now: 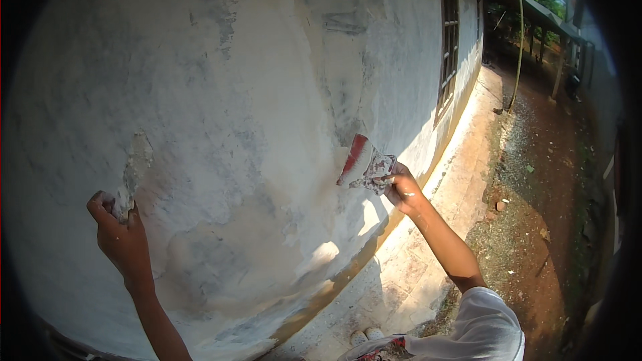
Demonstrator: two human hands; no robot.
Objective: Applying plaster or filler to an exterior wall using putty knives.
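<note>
A patchy white and grey wall (267, 127) fills the left and middle of the view. My right hand (403, 189) grips a red putty spreader (354, 159), its broad blade smeared with white filler. The spreader's red edge faces left, close to the wall; whether it touches cannot be made out. On the left, my left hand (120, 234) is closed around the lower end of a filler-coated scraper (136, 164), which points upward in front of the wall. White smears mark the fingers of both hands.
A barred window (449, 40) is set in the wall farther along. A paved ledge (428, 254) runs along the wall's foot, with gravel and reddish dirt (515, 247) to its right. A thin pole (519, 53) leans near a roofed shelter at the far right.
</note>
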